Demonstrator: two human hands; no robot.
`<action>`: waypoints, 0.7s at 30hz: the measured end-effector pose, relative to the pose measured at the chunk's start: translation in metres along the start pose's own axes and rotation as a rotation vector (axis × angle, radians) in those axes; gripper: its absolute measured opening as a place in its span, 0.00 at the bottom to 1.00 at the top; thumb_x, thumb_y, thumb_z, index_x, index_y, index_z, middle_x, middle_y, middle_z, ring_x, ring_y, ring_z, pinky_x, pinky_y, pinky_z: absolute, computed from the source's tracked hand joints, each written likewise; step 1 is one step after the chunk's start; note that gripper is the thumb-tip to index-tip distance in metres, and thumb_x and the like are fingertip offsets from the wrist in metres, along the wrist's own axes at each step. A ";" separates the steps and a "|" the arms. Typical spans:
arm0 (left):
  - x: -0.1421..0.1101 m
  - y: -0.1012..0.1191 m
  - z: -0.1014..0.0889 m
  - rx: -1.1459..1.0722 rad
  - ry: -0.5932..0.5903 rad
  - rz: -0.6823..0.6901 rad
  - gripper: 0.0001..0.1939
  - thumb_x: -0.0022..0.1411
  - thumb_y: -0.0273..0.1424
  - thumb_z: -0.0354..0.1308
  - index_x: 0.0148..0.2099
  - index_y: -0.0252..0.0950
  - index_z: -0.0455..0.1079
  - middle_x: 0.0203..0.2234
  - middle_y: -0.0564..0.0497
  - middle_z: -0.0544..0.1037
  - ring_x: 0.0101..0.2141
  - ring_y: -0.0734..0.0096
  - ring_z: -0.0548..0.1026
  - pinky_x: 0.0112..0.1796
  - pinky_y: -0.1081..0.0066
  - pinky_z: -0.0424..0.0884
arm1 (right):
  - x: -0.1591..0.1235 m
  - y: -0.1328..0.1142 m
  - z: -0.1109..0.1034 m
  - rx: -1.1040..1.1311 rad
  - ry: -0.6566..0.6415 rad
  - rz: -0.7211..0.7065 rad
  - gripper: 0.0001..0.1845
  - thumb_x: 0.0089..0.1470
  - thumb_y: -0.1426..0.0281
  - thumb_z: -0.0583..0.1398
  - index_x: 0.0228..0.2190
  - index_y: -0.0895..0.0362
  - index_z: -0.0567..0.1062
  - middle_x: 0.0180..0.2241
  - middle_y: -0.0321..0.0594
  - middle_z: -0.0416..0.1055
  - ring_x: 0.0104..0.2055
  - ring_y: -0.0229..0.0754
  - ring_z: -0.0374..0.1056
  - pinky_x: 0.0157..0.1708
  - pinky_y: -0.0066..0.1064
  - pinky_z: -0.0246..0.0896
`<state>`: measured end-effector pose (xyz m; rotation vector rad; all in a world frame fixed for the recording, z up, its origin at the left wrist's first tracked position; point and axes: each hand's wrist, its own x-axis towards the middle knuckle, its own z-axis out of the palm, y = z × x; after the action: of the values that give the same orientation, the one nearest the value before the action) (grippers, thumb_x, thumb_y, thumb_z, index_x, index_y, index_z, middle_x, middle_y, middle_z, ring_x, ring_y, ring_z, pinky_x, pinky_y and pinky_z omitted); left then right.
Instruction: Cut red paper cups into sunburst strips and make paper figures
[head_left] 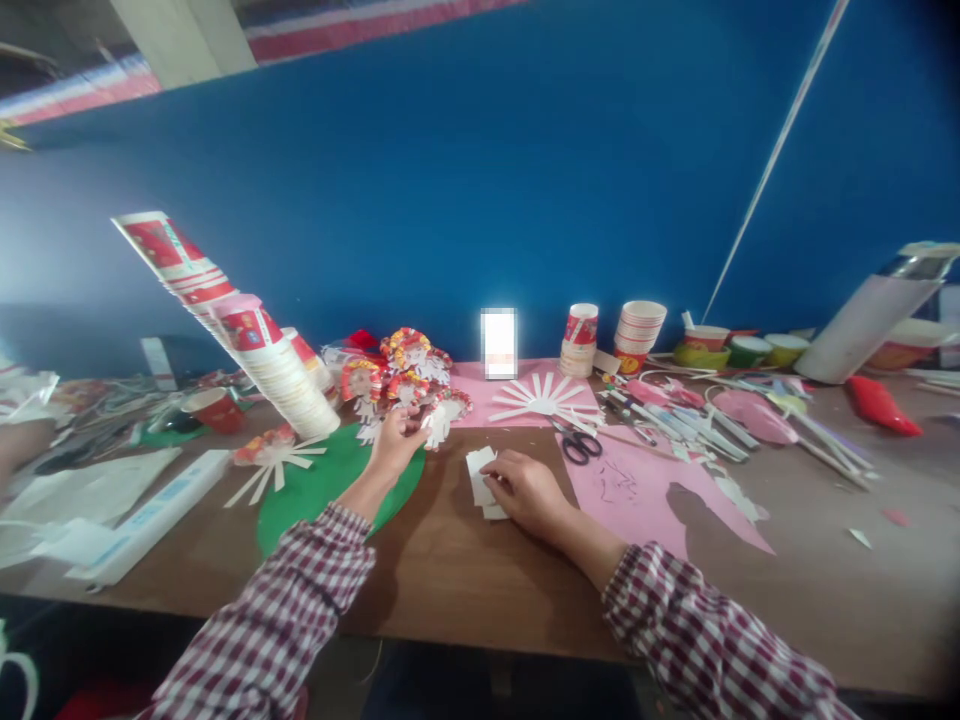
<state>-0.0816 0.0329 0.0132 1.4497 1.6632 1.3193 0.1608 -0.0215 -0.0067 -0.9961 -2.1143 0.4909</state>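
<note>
My left hand (397, 440) is closed, its thumb and fingertips pinched on a white paper figure (444, 418) with a red and yellow edge. Behind it sits a cluster of similar paper figures (409, 350) with ruffled red and yellow tops. On the brown table, my right hand (531, 490) has its curled fingers on small white paper pieces (480, 470), which are partly covered. Between and beyond the hands, a fan of white paper strips (544, 395) lies on a pink sheet (472, 380). A green paper round (315, 500) lies under my left forearm.
Tall stacked paper cups (277, 380) lean at left, beside a white power strip (161, 510). Scissors (581, 446) rest right of my right hand, near a cut pink sheet (637, 490). Farther right are pens (630, 415) and bowls (746, 350). A blue wall (420, 200) stands behind.
</note>
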 end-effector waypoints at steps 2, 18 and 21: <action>-0.014 0.017 0.007 -0.091 -0.041 -0.032 0.26 0.43 0.36 0.66 0.45 0.33 0.66 0.27 0.50 0.76 0.26 0.69 0.74 0.29 0.69 0.70 | 0.002 0.000 -0.001 0.203 0.072 0.136 0.09 0.54 0.72 0.59 0.36 0.56 0.78 0.33 0.42 0.74 0.34 0.43 0.68 0.36 0.32 0.60; -0.083 0.070 0.064 -0.619 -0.142 -0.239 0.28 0.37 0.30 0.71 0.42 0.33 0.67 0.29 0.52 0.78 0.28 0.73 0.75 0.31 0.73 0.69 | 0.006 -0.004 -0.010 0.998 0.066 0.380 0.22 0.41 0.59 0.69 0.35 0.59 0.72 0.26 0.35 0.71 0.25 0.35 0.67 0.24 0.25 0.61; -0.083 0.071 0.062 -0.610 -0.145 -0.247 0.27 0.38 0.30 0.70 0.42 0.33 0.68 0.30 0.51 0.78 0.28 0.73 0.74 0.31 0.72 0.68 | 0.007 -0.004 -0.008 1.025 0.056 0.400 0.22 0.40 0.60 0.70 0.34 0.59 0.73 0.24 0.34 0.70 0.24 0.34 0.65 0.24 0.25 0.60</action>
<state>0.0224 -0.0324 0.0409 0.9210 1.1545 1.3788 0.1624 -0.0183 0.0039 -0.7605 -1.2759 1.5156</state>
